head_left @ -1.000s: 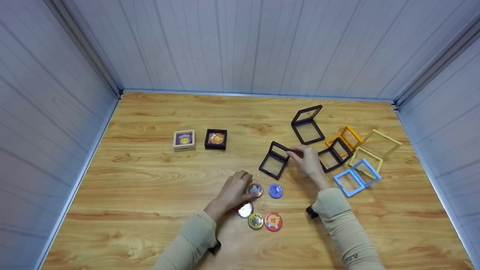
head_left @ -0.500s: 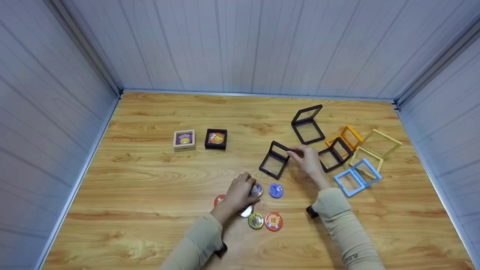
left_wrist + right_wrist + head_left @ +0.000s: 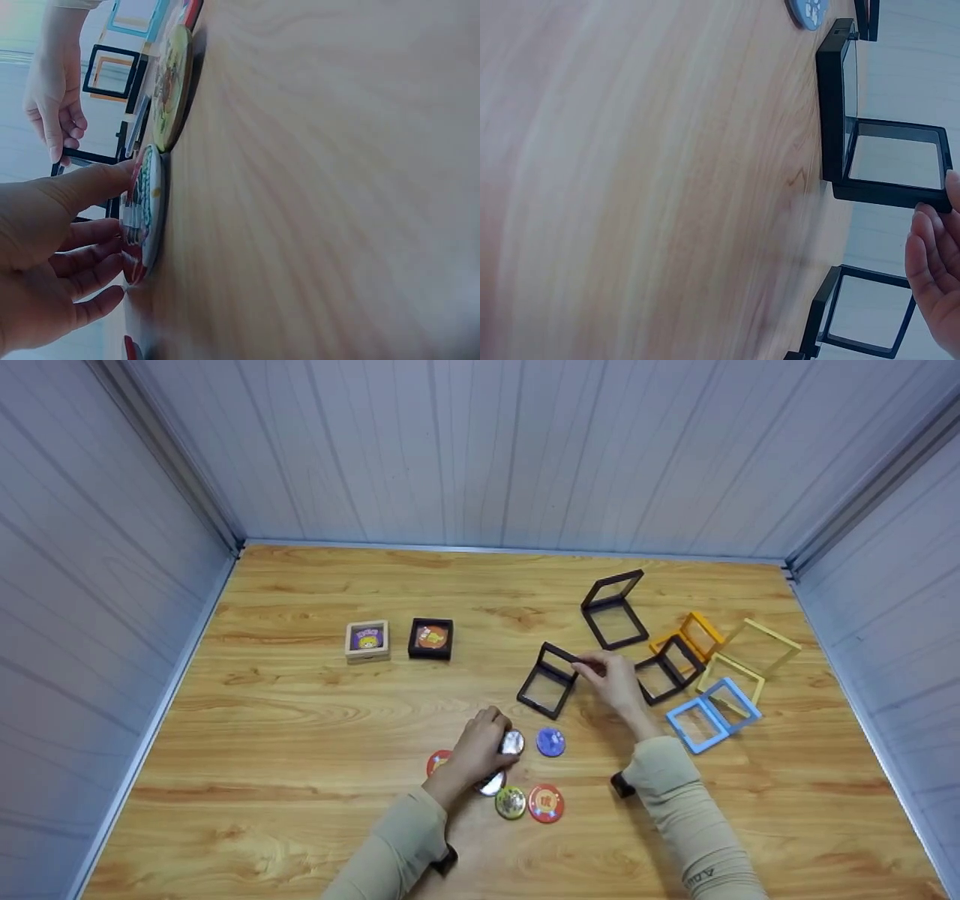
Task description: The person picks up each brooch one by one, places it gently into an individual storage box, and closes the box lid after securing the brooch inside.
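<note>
My left hand [image 3: 481, 744] is among several round badges, thumb and fingers about the rim of a shiny badge [image 3: 513, 742]. In the left wrist view, a nearer badge [image 3: 144, 214] partly covers those fingertips. A blue badge [image 3: 551, 742] lies just right of this hand. Under and beside it are a glare-covered badge [image 3: 492, 784] and a red badge [image 3: 437, 760], both partly hidden. My right hand [image 3: 615, 682] pinches the raised lid edge of a dark hinged display frame [image 3: 547, 691], which stands unfolded on the table; the right wrist view shows thumb and fingers at its corner.
A yellow-green badge [image 3: 511, 803] and a red badge [image 3: 546, 803] lie nearer me. Farther right stand unfolded frames: dark [image 3: 634, 627], orange [image 3: 719, 639], another dark [image 3: 659, 700], yellow [image 3: 763, 688], light blue [image 3: 697, 751]. Closed beige [image 3: 367, 657] and black [image 3: 430, 654] cases hold badges at left.
My left hand has shifted slightly right and toward me, uncovering the red badge at its left. The shiny badge at its fingers now catches bright glare. My right hand stays on the frame lid.
</note>
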A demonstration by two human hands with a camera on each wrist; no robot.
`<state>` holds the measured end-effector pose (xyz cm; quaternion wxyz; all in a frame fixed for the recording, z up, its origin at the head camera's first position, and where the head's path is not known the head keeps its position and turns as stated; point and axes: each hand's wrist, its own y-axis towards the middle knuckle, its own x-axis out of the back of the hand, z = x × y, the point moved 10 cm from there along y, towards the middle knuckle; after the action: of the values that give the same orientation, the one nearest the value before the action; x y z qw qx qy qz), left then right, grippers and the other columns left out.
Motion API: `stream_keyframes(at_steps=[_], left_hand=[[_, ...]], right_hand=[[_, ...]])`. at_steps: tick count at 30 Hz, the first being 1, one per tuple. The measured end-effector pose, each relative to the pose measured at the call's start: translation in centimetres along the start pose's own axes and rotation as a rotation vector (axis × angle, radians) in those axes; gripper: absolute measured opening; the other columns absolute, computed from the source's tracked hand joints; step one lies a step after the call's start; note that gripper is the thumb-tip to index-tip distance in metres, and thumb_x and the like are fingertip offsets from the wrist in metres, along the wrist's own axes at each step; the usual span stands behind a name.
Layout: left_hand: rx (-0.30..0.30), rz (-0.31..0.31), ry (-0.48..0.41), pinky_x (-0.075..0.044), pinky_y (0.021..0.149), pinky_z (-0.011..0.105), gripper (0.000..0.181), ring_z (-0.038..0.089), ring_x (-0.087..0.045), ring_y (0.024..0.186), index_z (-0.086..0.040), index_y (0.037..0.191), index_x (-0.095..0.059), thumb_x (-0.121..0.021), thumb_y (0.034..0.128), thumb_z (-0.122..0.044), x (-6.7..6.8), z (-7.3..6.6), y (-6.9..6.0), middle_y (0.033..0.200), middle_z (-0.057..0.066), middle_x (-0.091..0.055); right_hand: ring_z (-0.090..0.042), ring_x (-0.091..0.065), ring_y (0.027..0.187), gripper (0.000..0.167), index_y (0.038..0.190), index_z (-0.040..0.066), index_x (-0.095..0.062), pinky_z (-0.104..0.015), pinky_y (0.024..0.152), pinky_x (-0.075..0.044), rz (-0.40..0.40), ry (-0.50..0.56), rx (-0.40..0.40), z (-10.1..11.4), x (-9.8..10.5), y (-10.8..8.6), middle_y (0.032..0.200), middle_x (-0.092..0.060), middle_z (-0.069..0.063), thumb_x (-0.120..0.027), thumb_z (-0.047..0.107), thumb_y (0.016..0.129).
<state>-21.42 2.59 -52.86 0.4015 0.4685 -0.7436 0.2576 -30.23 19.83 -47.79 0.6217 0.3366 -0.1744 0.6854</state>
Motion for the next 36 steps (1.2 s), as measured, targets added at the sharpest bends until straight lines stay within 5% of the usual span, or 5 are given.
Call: stream_keyframes(at_steps=[6,14,27,36], left_hand=[[-0.009,0.011,-0.029,-0.041,0.080,0.034,0.039,0.022,-0.048,0.091,0.000,0.100,-0.054,-0.072,0.0719,-0.019,0.1,-0.4,0.4,0.098,0.009,-0.049],[-0.033,-0.050,-0.084,-0.045,0.074,0.027,0.033,0.017,-0.050,0.085,0.001,0.099,-0.054,-0.069,0.0750,-0.016,0.9,-1.4,1.2,0.095,0.008,-0.047],[0.016,-0.161,-0.131,-0.046,0.074,0.026,0.032,0.018,-0.053,0.084,0.000,0.098,-0.057,-0.071,0.0743,-0.017,1.5,-1.7,4.1,0.093,0.008,-0.049],[0.064,-0.158,-0.083,-0.045,0.071,0.026,0.032,0.018,-0.052,0.083,0.000,0.098,-0.057,-0.070,0.0749,-0.019,1.2,-1.9,6.0,0.092,0.008,-0.050]], right_hand=[[-0.019,-0.059,0.074,0.023,0.095,0.001,-0.067,-0.032,0.066,-0.047,-0.002,0.007,-0.012,-0.2,-0.1,0.0,0.084,-0.065,-0.009,-0.062,0.019,0.083],[-0.021,-0.059,0.074,0.024,0.095,-0.002,-0.066,-0.032,0.066,-0.048,-0.005,0.000,0.004,0.0,0.0,-0.1,0.084,-0.065,-0.011,-0.062,0.019,0.082],[-0.021,-0.060,0.074,0.023,0.094,-0.001,-0.066,-0.033,0.066,-0.048,-0.013,-0.003,0.014,0.0,0.0,0.1,0.084,-0.065,-0.012,-0.063,0.019,0.082],[-0.020,-0.060,0.073,0.022,0.093,-0.001,-0.067,-0.032,0.066,-0.048,-0.015,0.004,0.008,0.0,0.1,0.1,0.084,-0.066,-0.011,-0.063,0.018,0.082]])
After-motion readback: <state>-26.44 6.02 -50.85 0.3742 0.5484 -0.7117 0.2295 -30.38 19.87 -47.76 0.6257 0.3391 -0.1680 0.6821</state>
